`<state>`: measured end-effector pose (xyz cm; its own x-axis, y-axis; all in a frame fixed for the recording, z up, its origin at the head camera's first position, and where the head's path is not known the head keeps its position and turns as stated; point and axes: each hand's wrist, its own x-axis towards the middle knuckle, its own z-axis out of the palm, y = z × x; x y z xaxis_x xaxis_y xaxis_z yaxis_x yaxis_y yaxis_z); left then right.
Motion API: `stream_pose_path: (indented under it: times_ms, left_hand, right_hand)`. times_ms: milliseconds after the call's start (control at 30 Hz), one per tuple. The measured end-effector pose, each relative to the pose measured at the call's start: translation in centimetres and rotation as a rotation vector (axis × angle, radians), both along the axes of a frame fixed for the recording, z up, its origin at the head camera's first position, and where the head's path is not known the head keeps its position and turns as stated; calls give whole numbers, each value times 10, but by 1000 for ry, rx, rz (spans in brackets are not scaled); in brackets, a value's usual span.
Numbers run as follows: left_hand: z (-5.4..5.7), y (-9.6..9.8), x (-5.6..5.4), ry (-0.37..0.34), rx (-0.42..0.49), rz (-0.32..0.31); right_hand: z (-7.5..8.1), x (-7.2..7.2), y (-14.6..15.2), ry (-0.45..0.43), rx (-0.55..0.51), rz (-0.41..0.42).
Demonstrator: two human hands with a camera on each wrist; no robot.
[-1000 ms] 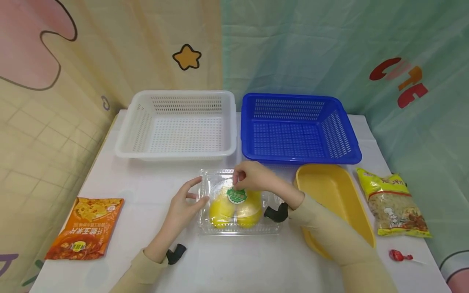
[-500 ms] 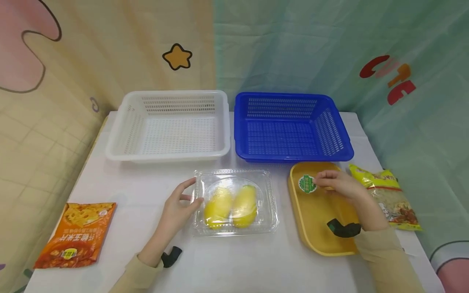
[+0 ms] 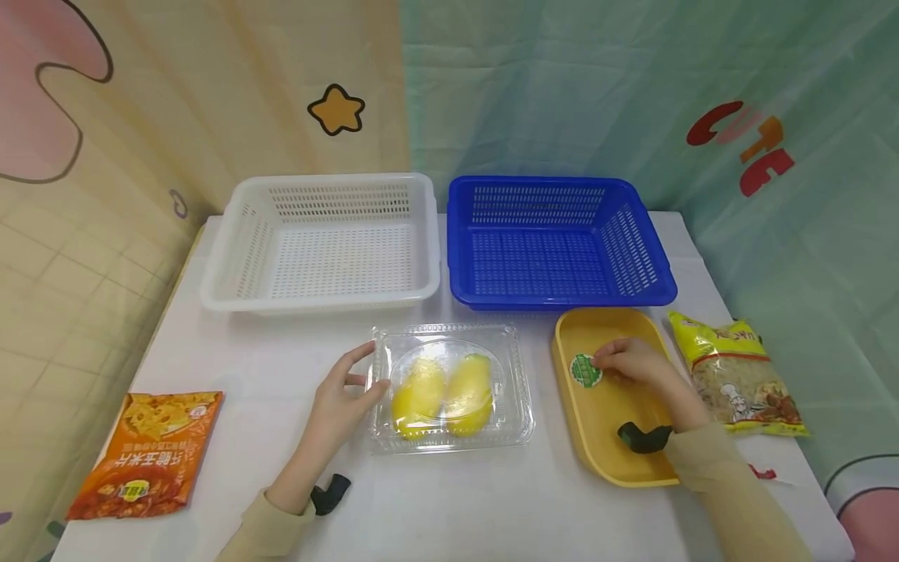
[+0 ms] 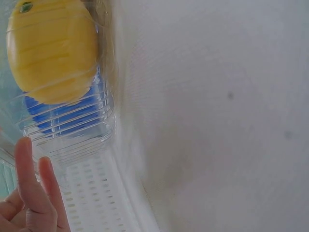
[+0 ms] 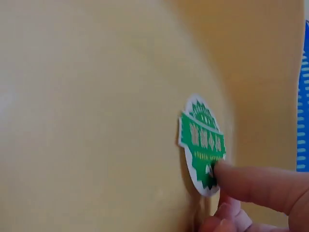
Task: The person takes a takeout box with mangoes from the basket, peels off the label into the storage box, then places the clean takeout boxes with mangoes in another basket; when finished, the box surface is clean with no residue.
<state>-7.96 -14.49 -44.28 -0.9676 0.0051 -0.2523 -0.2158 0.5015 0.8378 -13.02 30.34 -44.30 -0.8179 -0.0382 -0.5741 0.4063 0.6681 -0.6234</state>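
Observation:
A round green-and-white sticker is pinched at its edge between the thumb and fingers of my right hand. The hand is inside the yellow tray, and the right wrist view shows the sticker close to the tray's surface. My left hand stands at the left edge of a clear plastic clamshell box, thumb and forefinger spread along that side. Two yellow mangoes lie inside the lidded box. In the left wrist view the straight fingers point up near the ribbed box wall.
Behind stand a white basket and a blue basket. An orange snack bag lies at the left. To the right are a yellow food bag and a red-wrapped lollipop, partly hidden by the sleeve.
My right hand has peeled the sticker off the box lid and carried it right, into the yellow tray, then slightly lower. My left hand stays by the box.

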Motion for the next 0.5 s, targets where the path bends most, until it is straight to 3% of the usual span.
stream_pose_path:
  times_ms: [267, 500]
  left_hand:
    - [1, 1, -1, 12, 3, 8]
    - [2, 1, 1, 12, 0, 0]
  right_hand:
    - [2, 0, -3, 122, 136, 11]
    - [36, -4, 12, 226, 73, 36]
